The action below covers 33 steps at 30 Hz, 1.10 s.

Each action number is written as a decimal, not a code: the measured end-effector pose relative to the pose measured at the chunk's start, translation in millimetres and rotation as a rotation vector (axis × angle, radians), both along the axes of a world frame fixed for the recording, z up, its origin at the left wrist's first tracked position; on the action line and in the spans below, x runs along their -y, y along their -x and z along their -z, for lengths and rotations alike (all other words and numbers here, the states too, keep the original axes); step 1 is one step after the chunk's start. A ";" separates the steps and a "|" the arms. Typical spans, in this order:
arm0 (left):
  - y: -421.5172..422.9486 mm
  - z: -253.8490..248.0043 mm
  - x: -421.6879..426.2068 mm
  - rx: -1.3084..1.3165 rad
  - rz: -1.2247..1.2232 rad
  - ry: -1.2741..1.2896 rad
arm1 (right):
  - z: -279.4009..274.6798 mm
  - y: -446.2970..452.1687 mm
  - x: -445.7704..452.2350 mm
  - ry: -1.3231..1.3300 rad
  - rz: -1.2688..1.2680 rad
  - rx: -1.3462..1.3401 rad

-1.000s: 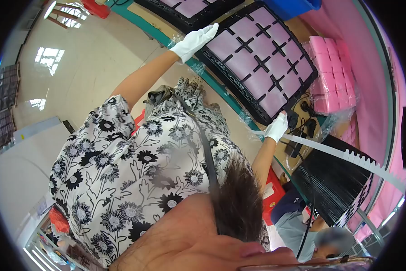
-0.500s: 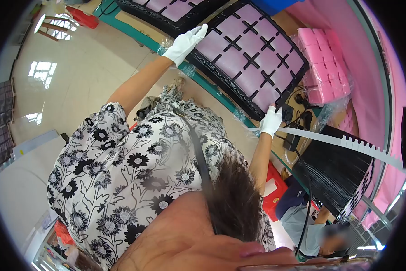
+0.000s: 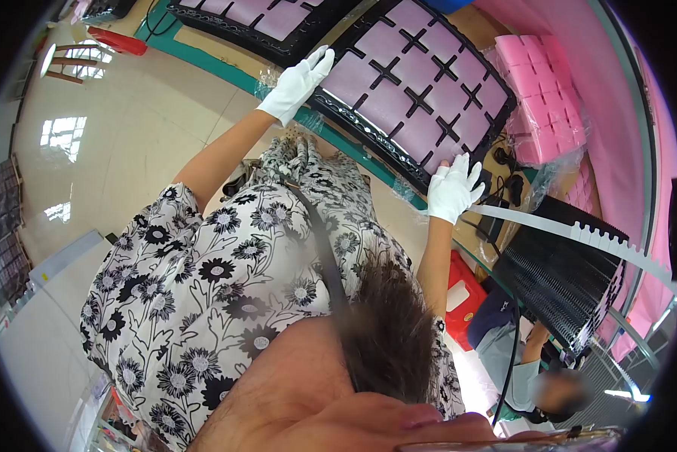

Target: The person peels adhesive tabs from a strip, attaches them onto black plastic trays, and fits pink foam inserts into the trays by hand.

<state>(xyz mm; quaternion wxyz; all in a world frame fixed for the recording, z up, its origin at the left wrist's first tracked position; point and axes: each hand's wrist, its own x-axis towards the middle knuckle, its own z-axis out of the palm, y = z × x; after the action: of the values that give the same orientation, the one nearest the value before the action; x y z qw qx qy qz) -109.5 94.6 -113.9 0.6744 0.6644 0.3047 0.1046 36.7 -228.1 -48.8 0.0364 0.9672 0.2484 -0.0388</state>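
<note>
A panel of pinkish-purple squares with black cross-shaped marks (image 3: 417, 94) lies in a black ornate frame (image 3: 376, 139) on the table. My left hand (image 3: 297, 83), in a white glove, rests at the frame's left corner with its fingers stretched out. My white-gloved right hand (image 3: 453, 190) is at the near right corner, palm down and fingers spread; a bare thumb tip shows. Whether either hand bears on the frame I cannot tell.
A similar framed panel (image 3: 267, 19) lies to the left. Pink slotted pieces in clear film (image 3: 540, 98) are at the right, near black cables (image 3: 511, 184). A pale notched strip (image 3: 572, 231) crosses by a black ribbed stack (image 3: 557, 264). Another person (image 3: 504, 369) sits at lower right.
My right hand has opened from a more closed pose and its fingers have spread at the corner. My left hand has shifted slightly down and left in view.
</note>
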 end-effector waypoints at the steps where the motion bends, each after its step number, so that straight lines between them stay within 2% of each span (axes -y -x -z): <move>1: 1.1 4.0 -1.4 0.034 -0.021 0.050 | -4.9 -1.4 -3.8 0.045 0.026 -0.022; 4: -0.2 -31.8 6.5 -0.062 0.046 -0.063 | -0.8 -4.5 8.7 -0.022 0.095 -0.085; 6: -0.9 -55.4 11.2 -0.301 0.298 -0.521 | -5.8 -6.3 14.9 -0.029 0.087 -0.127; 7: 0.5 -53.1 10.4 -0.302 0.297 -0.520 | -6.9 -5.9 17.3 -0.036 0.078 -0.168; 8: 1.6 -49.5 8.3 -0.335 0.301 -0.660 | -5.3 -7.0 16.5 -0.037 0.075 -0.169; 10: 4.4 -44.9 8.3 -0.370 0.310 -0.797 | -0.3 -7.7 14.5 -0.244 -0.105 -0.036; 13: 8.5 -30.2 8.1 -0.261 0.220 -0.807 | 0.4 -12.1 -0.8 -0.214 -0.203 -0.090; 14: 10.0 -10.7 2.3 -0.132 0.185 -0.640 | 3.6 -9.2 0.1 -0.216 -0.200 -0.094; 16: 10.6 -4.4 -2.2 -0.006 0.148 -0.472 | 11.7 -4.3 2.8 -0.070 -0.218 -0.057; 17: 10.6 -12.0 -2.5 -0.113 0.208 -0.709 | 11.5 -4.5 5.0 -0.069 -0.218 -0.059; 19: 10.1 -24.6 1.3 -0.223 0.272 -0.937 | 9.1 -4.9 13.8 -0.084 -0.266 -0.150; 21: 5.7 -29.2 5.5 -0.152 0.136 -0.401 | -2.1 -5.1 14.8 -0.059 -0.270 -0.187; 23: 7.0 -17.9 3.1 -0.012 0.068 -0.202 | -11.4 -6.0 15.3 -0.059 -0.198 -0.398; 25: -0.9 -66.5 14.6 -0.350 0.189 -0.397 | -10.6 -8.9 10.6 -0.146 -0.196 -0.324; 26: -1.0 -61.0 13.3 -0.349 0.188 -0.396 | -8.4 -11.5 7.5 -0.229 -0.194 -0.251; 28: 2.1 -44.9 8.3 -0.215 0.076 -0.240 | 2.9 -10.5 -1.8 -0.152 -0.237 -0.236; 29: 0.5 -51.4 9.2 -0.218 0.080 -0.242 | 6.5 -9.3 -4.8 -0.081 -0.279 -0.217; 31: -2.4 -65.3 15.2 -0.208 0.027 -0.154 | 1.2 -12.8 1.2 -0.105 -0.279 -0.228; 32: -0.3 -64.0 16.1 -0.213 0.034 -0.147 | -4.7 -14.3 6.1 -0.188 -0.291 -0.346; 33: -0.7 -61.5 14.2 -0.162 0.013 -0.031 | -11.7 -16.3 8.4 -0.273 -0.303 -0.458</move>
<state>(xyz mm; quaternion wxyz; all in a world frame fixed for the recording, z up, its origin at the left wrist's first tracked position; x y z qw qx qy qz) -108.7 80.3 -52.4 0.6378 0.6830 0.3523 0.0510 53.0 -236.5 -37.1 -0.1457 0.8810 0.3947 -0.2164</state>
